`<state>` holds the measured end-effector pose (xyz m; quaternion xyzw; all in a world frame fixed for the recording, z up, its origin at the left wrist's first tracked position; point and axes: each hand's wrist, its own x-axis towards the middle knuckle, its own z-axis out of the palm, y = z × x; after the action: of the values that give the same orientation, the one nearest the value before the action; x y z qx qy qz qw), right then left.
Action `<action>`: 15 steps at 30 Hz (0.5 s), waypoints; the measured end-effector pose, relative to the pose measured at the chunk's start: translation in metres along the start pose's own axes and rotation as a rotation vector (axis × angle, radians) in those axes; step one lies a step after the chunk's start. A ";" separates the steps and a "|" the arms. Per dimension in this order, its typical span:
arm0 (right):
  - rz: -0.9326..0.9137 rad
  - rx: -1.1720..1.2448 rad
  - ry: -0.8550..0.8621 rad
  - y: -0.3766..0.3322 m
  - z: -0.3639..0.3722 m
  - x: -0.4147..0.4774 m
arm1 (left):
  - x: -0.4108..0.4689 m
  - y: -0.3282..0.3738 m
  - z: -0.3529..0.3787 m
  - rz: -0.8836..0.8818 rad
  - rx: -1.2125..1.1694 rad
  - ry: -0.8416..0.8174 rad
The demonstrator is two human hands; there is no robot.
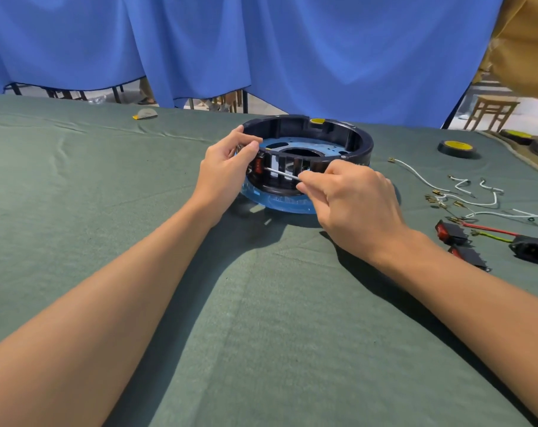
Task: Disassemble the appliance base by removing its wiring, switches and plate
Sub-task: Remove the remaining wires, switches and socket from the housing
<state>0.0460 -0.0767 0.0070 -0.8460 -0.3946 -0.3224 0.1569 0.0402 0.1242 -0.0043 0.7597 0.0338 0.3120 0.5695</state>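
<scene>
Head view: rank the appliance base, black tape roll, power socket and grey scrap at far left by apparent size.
1. appliance base.
2. tape roll and power socket: alike; the socket is nearer and cut by the frame edge.
3. grey scrap, though it lies farthest.

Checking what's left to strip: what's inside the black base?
A blue plate with a central hole, and a red switch in the near wall. The left hand, and right hand holding a metal tool, hide part of that wall.
</scene>
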 end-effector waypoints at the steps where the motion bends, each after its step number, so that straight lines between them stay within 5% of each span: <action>1: -0.001 -0.006 0.006 0.001 0.000 0.001 | 0.000 0.000 0.000 -0.003 0.003 0.000; 15: -0.064 -0.183 -0.026 -0.008 -0.013 0.008 | 0.002 0.001 0.002 0.005 0.027 0.012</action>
<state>0.0379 -0.0735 0.0218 -0.8478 -0.3926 -0.3509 0.0634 0.0429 0.1232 -0.0030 0.7654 0.0394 0.3178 0.5582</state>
